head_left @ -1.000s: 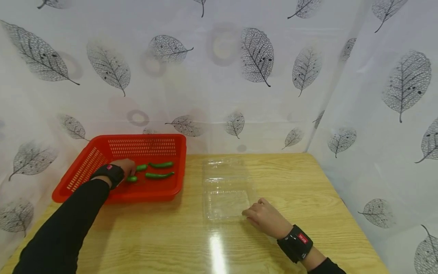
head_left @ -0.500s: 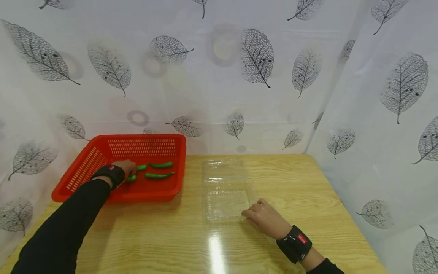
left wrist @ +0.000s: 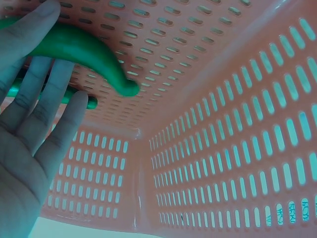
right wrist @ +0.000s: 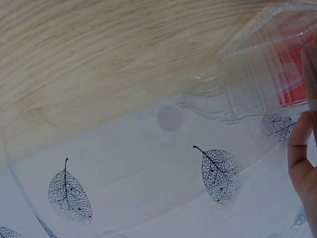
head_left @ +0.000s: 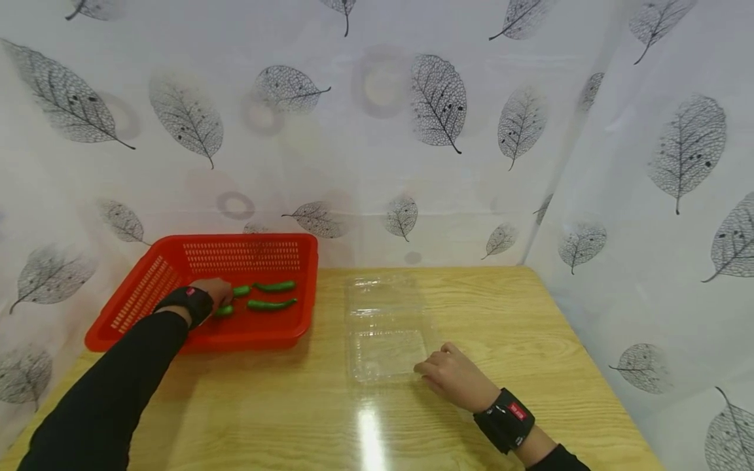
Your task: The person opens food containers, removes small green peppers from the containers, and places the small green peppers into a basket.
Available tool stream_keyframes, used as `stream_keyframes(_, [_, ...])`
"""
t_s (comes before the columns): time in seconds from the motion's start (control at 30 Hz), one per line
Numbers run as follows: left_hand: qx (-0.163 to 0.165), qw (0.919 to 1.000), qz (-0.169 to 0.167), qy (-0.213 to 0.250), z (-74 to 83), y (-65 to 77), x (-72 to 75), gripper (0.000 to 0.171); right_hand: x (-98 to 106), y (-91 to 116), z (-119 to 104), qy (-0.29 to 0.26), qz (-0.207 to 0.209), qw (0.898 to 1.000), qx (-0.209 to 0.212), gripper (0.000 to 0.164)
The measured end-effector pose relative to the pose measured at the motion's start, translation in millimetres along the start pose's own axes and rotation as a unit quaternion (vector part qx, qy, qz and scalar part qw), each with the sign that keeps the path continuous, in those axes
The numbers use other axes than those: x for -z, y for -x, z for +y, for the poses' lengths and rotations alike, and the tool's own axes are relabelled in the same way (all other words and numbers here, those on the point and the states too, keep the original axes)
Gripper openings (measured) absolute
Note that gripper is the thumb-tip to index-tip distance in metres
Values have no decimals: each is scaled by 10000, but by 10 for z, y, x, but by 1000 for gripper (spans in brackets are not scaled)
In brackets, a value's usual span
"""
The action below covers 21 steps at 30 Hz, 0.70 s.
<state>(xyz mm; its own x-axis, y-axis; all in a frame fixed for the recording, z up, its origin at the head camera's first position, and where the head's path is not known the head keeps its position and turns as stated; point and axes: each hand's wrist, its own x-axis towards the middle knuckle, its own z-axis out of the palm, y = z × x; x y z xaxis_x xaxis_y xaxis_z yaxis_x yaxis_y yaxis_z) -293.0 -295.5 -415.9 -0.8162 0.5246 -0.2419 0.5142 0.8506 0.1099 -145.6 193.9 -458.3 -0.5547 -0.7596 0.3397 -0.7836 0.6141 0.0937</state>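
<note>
My left hand [head_left: 213,290] reaches down into the red basket [head_left: 253,341]. In the left wrist view its thumb lies over a curved green chili pepper [left wrist: 84,45], pinching it against the fingers. A second chili [left wrist: 92,102] shows behind those fingers. Farther right in the basket lie two more green chilies, a front one [head_left: 272,305] and a back one [head_left: 275,286]. My right hand [head_left: 456,378] is at the front right corner of a clear plastic box [head_left: 385,356], its fingers and thumb pinching the rim. The box's hinged lid [head_left: 383,294] lies folded back.
The wooden table [head_left: 283,412] carries the basket at the left and the box near the middle. A white curtain [head_left: 365,150] printed with dark leaves stands behind the table and along its right side.
The view shifts slightly. Both hands, the basket and the box keep nearly the same places.
</note>
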Motion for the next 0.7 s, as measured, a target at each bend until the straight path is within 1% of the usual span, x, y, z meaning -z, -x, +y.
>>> stream_keyframes(0.07, [-19, 10000, 16, 73, 31, 27, 21, 53, 1, -3, -2, -4, 3, 10000, 8, 25])
stream_keyframes(0.13, [-39, 10000, -1, 50, 53, 40, 36, 53, 3, -4, -3, -18, 18, 10000, 19, 25])
stream_keyframes(0.17, [-7, 10000, -17, 65, 100, 62, 73, 53, 1, -3, -2, -14, 37, 10000, 28, 25])
stream_keyframes(0.23, [12, 10000, -52, 61, 116, 63, 98, 52, -2, -4, 0, -19, 39, 10000, 30, 25])
stream_keyframes(0.33, [70, 9998, -46, 152, 17, 19, 40, 51, -1, -6, 1, -3, 11, 10000, 11, 25])
stream_keyframes(0.47, [121, 9996, -27, 267, -194, -70, -97, 51, 8, -17, 1, 7, -85, 10000, -8, 25])
stream_keyframes(0.53, [137, 9995, -51, 297, -269, -97, -143, 51, 16, -19, 2, -10, -129, 9999, -11, 26])
stream_keyframes(0.6, [128, 9990, -105, 426, -308, -111, -160, 50, 26, -17, 4, -33, -144, 9999, -11, 26])
stream_keyframes(0.67, [199, 9982, -214, 528, -307, -108, -139, 49, 36, -15, 5, -61, -128, 9999, -12, 27])
stream_keyframes(0.7, [176, 9980, -263, 542, -298, -101, -117, 49, 40, -15, 6, -60, -118, 9999, -12, 27])
